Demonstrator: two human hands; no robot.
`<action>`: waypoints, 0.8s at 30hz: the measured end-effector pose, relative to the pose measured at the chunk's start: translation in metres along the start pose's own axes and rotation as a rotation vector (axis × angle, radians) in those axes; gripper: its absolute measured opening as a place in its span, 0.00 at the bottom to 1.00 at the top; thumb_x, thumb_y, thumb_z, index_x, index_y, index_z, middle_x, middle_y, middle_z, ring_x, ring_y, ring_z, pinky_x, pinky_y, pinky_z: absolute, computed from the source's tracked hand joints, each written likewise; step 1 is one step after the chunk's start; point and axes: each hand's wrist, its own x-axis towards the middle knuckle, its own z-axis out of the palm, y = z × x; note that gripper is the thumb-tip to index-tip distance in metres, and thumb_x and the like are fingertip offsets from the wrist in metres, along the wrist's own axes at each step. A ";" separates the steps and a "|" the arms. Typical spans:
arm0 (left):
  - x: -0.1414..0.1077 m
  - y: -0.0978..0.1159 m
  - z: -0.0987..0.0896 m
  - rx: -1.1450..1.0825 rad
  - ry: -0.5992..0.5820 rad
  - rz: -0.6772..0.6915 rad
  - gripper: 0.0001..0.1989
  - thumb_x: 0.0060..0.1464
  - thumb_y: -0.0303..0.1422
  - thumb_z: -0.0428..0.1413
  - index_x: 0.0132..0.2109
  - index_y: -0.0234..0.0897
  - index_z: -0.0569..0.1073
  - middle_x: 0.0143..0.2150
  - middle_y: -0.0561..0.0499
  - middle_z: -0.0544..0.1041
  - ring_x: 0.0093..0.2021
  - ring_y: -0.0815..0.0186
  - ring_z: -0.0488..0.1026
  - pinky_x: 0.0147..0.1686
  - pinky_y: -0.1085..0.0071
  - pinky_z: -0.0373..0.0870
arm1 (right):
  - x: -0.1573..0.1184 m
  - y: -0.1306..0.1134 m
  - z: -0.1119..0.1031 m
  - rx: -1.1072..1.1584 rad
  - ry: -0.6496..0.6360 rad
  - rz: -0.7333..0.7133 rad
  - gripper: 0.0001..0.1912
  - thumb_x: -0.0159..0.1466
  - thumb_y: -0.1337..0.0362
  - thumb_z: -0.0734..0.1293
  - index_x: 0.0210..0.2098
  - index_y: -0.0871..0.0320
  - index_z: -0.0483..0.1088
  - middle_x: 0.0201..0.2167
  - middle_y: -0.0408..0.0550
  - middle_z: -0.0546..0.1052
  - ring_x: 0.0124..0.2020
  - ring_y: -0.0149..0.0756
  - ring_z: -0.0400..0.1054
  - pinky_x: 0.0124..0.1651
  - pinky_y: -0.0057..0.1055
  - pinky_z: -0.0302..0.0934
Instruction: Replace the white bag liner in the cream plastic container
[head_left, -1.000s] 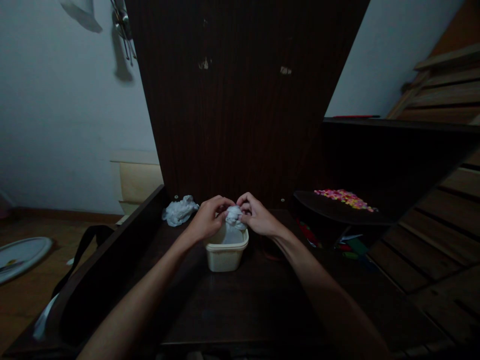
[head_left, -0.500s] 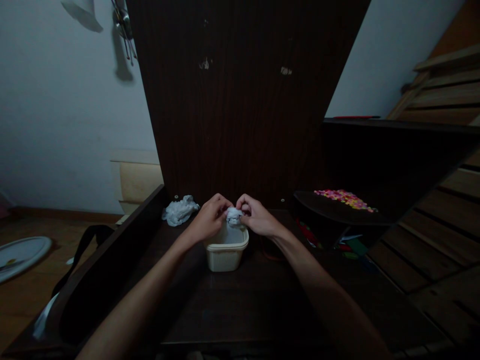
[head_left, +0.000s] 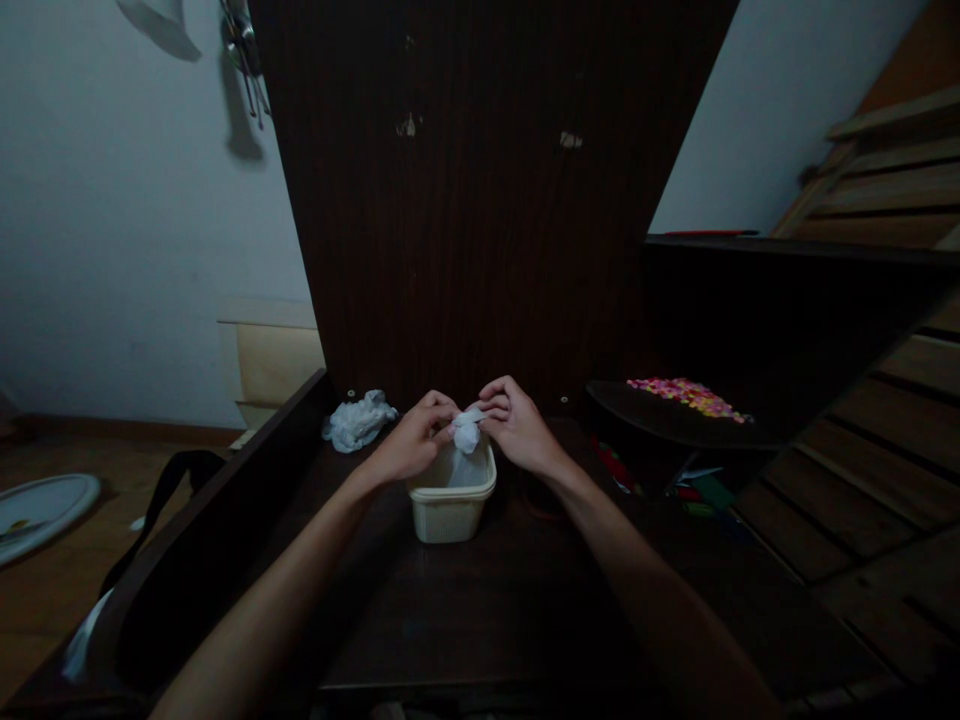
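A crumpled white plastic bag (head_left: 466,436) is pinched between my two hands, over the back of a cream plastic tub (head_left: 452,520). My left hand (head_left: 418,437) grips the bag's left side with thumb and fingers. On the right side, my right hand (head_left: 517,428) holds it between thumb and bent fingers. The part of the bag between my fingertips looks bunched, perhaps knotted; I cannot tell which. The tub stands upright on the dark wooden desk (head_left: 442,620). Its inside is partly hidden by my hands and the bag.
Another crumpled whitish plastic bag (head_left: 360,421) lies left of the tub against the dark back panel (head_left: 480,250). A raised side board (head_left: 225,530) borders the desk's left. On the right, a corner shelf (head_left: 637,410) carries a pile of pink and yellow bits (head_left: 688,397).
My right hand has shifted slightly up and right, its fingers more extended. The bunched bag between my hands has changed shape, with a strip now stretched towards my right fingers.
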 end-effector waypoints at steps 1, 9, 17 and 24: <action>0.000 0.000 0.001 0.004 0.036 -0.005 0.06 0.58 0.27 0.53 0.37 0.36 0.75 0.43 0.47 0.71 0.46 0.60 0.71 0.50 0.62 0.68 | 0.001 0.000 0.000 0.043 0.010 -0.029 0.17 0.52 0.73 0.65 0.39 0.53 0.60 0.36 0.41 0.71 0.33 0.31 0.70 0.38 0.30 0.65; -0.001 -0.006 0.008 -0.173 0.155 -0.085 0.09 0.55 0.26 0.56 0.44 0.37 0.70 0.42 0.49 0.75 0.43 0.62 0.73 0.44 0.65 0.70 | 0.004 0.001 -0.001 0.179 0.004 -0.023 0.19 0.48 0.70 0.68 0.39 0.53 0.61 0.39 0.41 0.65 0.36 0.31 0.66 0.37 0.29 0.64; -0.002 -0.006 0.009 -0.444 0.035 -0.130 0.14 0.55 0.28 0.59 0.50 0.36 0.72 0.41 0.49 0.77 0.41 0.64 0.75 0.42 0.67 0.70 | 0.002 -0.005 -0.002 0.300 -0.180 0.063 0.20 0.48 0.70 0.69 0.38 0.53 0.61 0.40 0.41 0.67 0.36 0.32 0.69 0.36 0.29 0.63; -0.003 -0.004 0.006 -0.604 0.102 -0.194 0.16 0.49 0.27 0.65 0.45 0.36 0.71 0.35 0.54 0.76 0.35 0.68 0.73 0.37 0.72 0.68 | 0.005 0.001 -0.002 0.140 -0.014 0.013 0.18 0.47 0.68 0.71 0.36 0.54 0.63 0.38 0.42 0.68 0.38 0.34 0.69 0.38 0.31 0.65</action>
